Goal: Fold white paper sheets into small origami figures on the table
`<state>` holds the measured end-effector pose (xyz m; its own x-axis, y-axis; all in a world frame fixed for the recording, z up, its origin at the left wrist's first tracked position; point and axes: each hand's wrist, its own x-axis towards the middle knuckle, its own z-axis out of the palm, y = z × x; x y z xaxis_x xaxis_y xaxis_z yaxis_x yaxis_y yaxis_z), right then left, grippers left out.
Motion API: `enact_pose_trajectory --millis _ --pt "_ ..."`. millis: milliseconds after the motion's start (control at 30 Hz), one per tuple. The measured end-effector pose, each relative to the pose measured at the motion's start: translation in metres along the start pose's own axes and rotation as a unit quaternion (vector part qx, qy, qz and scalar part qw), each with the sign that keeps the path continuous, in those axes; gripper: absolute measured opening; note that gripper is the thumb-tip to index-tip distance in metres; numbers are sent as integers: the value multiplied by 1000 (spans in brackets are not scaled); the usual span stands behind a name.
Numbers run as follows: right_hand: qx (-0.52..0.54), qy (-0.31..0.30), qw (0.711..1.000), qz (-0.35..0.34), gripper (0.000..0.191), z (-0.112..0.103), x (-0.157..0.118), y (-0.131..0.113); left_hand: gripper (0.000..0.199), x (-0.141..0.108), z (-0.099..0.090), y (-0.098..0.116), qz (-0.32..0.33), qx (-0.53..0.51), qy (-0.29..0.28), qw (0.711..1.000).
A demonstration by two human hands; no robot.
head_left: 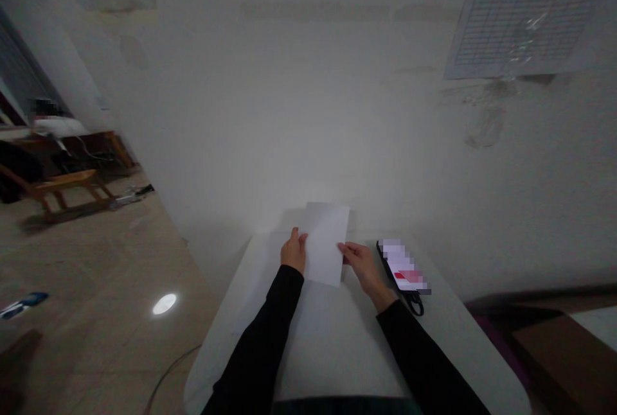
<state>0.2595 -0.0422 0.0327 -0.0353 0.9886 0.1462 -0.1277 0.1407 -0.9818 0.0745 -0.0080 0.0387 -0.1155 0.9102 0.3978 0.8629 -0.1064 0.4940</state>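
Note:
Between my two hands a white sheet of paper [325, 245] is held up, tilted, over the white table [332, 344]. My left hand [294, 251] pinches its left edge, the thumb lying on the near face. At the right edge, lower down, my right hand [360, 262] grips the paper between thumb and fingers. The fingers behind the sheet are hidden. Just right of my right hand, a phone [402, 267] with a lit screen lies on the table, a black cable loop [416, 303] at its near end.
A pale wall [308, 113] rises behind the table, with a printed chart [525, 17] at upper right. On the left are a wooden chair [67, 180], a person [58, 123] at a desk, and a cable [168, 370] on the floor. A brown box [563, 351] stands at lower right.

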Motion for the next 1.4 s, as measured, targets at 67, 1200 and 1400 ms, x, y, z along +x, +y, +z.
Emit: enact_pose_trajectory --millis 67,1200,1400 --pt "-12 -6 1000 -9 43 -5 1 0 38 0 2 0 8 3 2 1000" --pt "-455 95 710 -528 26 -11 -14 -9 32 -41 13 43 400 40 387 830" --pt "-479 78 719 -498 26 -7 -12 -5 14 -25 -4 31 406 33 357 840"
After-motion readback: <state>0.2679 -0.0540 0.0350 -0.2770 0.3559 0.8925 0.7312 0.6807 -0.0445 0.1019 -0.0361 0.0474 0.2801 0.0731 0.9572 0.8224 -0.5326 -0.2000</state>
